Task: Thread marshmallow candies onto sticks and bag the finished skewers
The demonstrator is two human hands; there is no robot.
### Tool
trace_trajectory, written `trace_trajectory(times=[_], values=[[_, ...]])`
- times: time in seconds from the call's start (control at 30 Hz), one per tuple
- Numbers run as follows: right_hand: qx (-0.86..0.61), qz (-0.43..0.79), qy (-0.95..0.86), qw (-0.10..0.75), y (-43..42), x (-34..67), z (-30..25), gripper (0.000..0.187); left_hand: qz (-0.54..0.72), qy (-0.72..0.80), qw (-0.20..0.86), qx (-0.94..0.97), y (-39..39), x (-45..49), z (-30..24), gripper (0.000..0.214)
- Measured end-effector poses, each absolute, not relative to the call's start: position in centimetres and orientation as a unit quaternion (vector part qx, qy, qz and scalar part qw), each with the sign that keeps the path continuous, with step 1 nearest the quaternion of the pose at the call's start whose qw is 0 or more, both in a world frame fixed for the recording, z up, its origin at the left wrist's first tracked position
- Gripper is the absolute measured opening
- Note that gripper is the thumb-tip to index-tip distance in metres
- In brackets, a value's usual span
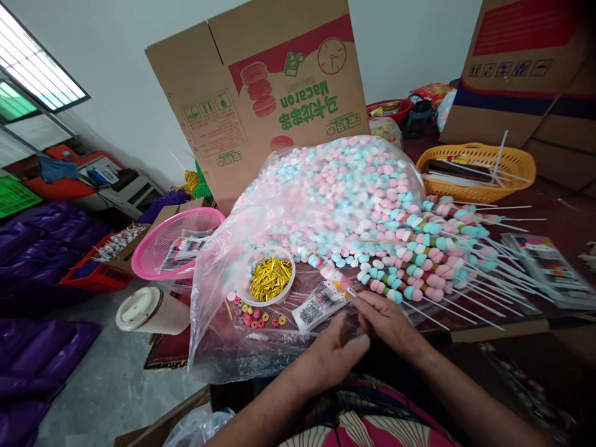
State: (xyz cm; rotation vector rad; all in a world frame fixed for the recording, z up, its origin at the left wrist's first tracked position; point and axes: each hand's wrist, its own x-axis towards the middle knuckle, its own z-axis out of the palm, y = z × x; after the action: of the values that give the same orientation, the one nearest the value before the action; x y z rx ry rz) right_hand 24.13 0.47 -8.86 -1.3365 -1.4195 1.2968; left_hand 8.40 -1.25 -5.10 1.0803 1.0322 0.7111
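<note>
Near edge of table point(493, 328): both hands meet over a printed sleeve point(321, 305) holding one marshmallow skewer point(333, 273).

Right hand point(388, 320): fingers pinched on the sleeve's near end.

Left hand point(333, 351): curled just beside it; whether it grips, I cannot tell.

Step, by my reading: wrapping the skewer.

Next move calls for a tie; the bowl of gold ties point(270, 279) sits left, bare skewers point(428, 261) right.

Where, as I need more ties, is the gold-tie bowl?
Head view, left of centre: the white bowl of gold ties sits just beyond the coloured ring candies, right of the pink basket.
</note>
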Motion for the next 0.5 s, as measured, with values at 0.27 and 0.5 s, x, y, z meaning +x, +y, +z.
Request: trace_trajectory(times=[0.27, 0.5], values=[[-0.434, 0.452, -0.737, 0.252, 1.2, 28.3, -4.2, 0.041, 0.361, 0.485, 0.344, 0.718, 3.4, 3.0, -0.6, 0.054], [-0.423, 0.336, -0.811, 0.223, 3.0, 26.8, -2.5, 0.032, 0.388, 0.488, 0.55, 0.556, 0.0, 5.6, -4.6, 0.028]])
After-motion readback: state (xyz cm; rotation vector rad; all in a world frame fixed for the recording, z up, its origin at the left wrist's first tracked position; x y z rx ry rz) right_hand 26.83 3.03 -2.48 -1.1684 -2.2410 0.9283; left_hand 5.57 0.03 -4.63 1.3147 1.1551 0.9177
